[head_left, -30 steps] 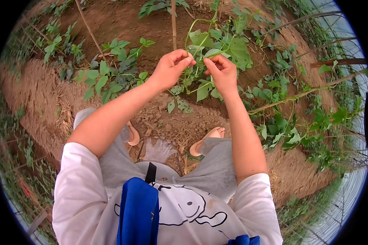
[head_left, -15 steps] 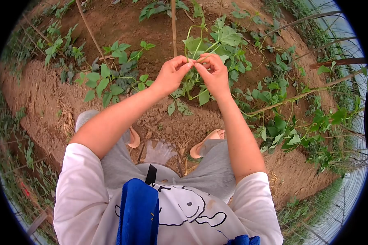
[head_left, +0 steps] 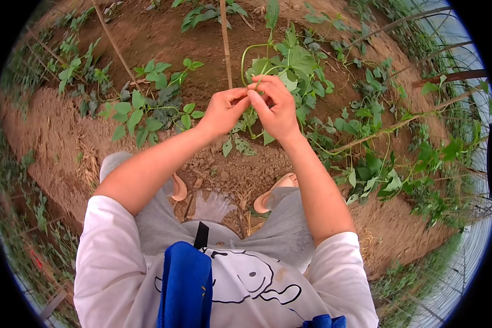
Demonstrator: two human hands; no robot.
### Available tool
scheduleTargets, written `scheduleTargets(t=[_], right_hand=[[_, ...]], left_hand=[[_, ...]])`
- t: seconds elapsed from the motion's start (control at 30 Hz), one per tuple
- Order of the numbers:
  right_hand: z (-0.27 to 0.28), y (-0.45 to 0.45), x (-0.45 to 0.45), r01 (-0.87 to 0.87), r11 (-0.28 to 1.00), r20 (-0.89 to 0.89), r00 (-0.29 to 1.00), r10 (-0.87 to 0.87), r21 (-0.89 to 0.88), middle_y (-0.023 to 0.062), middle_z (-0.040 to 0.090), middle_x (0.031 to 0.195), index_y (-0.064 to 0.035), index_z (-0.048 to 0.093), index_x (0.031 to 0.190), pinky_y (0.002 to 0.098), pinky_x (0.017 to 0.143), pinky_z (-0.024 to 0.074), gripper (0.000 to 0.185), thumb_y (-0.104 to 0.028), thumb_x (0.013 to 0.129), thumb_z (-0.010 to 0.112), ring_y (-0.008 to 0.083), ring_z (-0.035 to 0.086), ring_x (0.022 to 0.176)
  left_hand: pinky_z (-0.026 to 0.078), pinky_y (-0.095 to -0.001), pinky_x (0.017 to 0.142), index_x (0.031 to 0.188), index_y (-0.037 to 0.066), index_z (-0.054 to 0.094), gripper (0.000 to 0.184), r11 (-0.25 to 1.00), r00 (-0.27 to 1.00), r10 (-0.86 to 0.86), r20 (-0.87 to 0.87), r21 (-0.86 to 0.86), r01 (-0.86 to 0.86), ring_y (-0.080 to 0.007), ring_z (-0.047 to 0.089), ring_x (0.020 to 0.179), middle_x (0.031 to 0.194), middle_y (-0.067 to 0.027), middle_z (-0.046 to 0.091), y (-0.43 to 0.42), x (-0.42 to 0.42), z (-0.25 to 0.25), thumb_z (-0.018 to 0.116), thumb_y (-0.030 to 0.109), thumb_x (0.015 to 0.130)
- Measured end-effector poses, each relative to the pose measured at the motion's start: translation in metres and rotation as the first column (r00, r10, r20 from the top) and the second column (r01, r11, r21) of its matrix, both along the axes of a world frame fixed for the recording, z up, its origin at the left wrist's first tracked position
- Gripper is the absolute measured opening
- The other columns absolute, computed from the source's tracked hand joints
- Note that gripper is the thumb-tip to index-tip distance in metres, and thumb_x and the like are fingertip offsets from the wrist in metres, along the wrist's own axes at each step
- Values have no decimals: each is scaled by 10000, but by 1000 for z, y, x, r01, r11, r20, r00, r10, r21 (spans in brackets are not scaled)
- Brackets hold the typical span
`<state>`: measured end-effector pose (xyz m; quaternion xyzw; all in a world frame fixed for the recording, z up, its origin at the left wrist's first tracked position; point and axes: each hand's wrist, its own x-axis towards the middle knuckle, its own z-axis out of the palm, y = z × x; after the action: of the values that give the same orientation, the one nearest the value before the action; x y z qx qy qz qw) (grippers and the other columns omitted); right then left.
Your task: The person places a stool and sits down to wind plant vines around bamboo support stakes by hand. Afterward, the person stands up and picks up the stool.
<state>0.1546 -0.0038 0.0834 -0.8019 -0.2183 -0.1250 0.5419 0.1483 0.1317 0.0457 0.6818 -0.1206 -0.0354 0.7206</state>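
Note:
My left hand [head_left: 224, 111] and my right hand [head_left: 275, 106] meet at the fingertips, both pinched on a thin green vine stem [head_left: 246, 59] of a leafy plant [head_left: 303, 61]. The stem loops up above my fingers, and the exact grip point is hidden between them. Broad leaves of the same plant spread behind and beneath my right hand. Close to my left fingertips stands a thin wooden stake [head_left: 226, 46], upright in the soil.
More low bean-like plants [head_left: 138, 112] grow to the left, beside a slanted stake [head_left: 116, 44]. On the right, vines climb a leaning pole [head_left: 399, 124]. A pale glove [head_left: 212, 206] lies on the ground between my feet, near a round lid-like surface [head_left: 213, 228].
Both hands have shifted slightly left and down, closer to the upright stake. The right fingers have curled further over the stem, which now bends in a wider loop.

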Motion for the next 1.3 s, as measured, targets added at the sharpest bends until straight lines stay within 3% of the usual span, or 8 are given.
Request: scheduleTargets(t=[0.27, 0.33, 0.5, 0.6, 0.7, 1.0, 1.1, 1.3], right_hand=[[3, -7, -3, -9, 994, -33, 999, 5, -109, 70, 544, 749, -8, 537, 879, 221, 429, 364, 176, -92, 727, 564, 106, 452, 464], [7, -9, -3, -17, 986, -351, 933, 75, 166, 54, 559, 745, -11, 502, 980, 194, 409, 339, 266, -103, 738, 561, 56, 427, 445], [23, -19, 5, 68, 839, -538, 794, 282, 540, 51, 559, 873, -21, 379, 1142, 171, 426, 355, 465, -99, 729, 578, 35, 443, 478], [32, -24, 3, -76, 994, -228, 969, 91, 76, 100, 372, 1185, -57, 418, 1137, 211, 547, 422, 518, -172, 683, 638, 89, 525, 672], [32, -29, 4, 40, 985, 62, 998, -30, -166, 116, 364, 1194, -86, 463, 1104, 250, 586, 437, 503, -204, 655, 657, 153, 535, 791], [32, -53, 17, 319, 839, 468, 880, -89, -441, 135, 431, 1127, -67, 566, 922, 353, 799, 384, 326, -231, 654, 650, 289, 445, 983], [27, -61, 22, 376, 899, 398, 877, -267, -225, 125, 448, 1108, -62, 567, 912, 339, 793, 386, 290, -235, 688, 629, 269, 454, 980], [21, -89, 30, 521, 836, -154, 853, -499, 175, 92, 506, 1018, -31, 551, 935, 301, 761, 403, 267, -236, 764, 554, 176, 507, 909]], left_hand=[[410, -260, 669, 930, 0, 555, 194, 996, 997, -70, 28, 65, 68, -106, 526, 759, 813, -72, 591, -4, -11, 2, 499, 125, 794], [408, -289, 698, 903, -2, 559, 184, 969, 980, -120, 161, 236, 80, -166, 539, 778, 806, -101, 580, -3, -10, 4, 507, 128, 783], [404, -293, 702, 895, -5, 555, 189, 958, 977, -133, 168, 274, 84, -192, 531, 776, 812, -106, 570, -1, -8, 10, 511, 137, 778], [401, -270, 689, 899, -8, 552, 196, 969, 990, -93, 107, 238, 66, -154, 520, 752, 808, -96, 564, 3, -2, 12, 501, 143, 786], [395, -240, 668, 906, -11, 549, 203, 969, 996, -88, 17, 233, 82, -98, 492, 724, 790, -72, 557, 7, 0, 13, 477, 148, 802], [367, -223, 755, 953, -16, 521, 201, 959, 997, -59, 58, 281, 40, -76, 465, 844, 932, -35, 542, 7, 1, 7, 439, 132, 845], [359, -211, 609, 925, 13, 540, 209, 986, 998, 39, 43, 158, -46, -61, 425, 653, 751, -16, 537, 6, 3, 4, 450, 176, 831], [302, -190, 530, 916, 12, 540, 209, 968, 985, 164, 61, 183, -173, -48, 329, 560, 645, 33, 425, 20, 11, 5, 426, 172, 846]])
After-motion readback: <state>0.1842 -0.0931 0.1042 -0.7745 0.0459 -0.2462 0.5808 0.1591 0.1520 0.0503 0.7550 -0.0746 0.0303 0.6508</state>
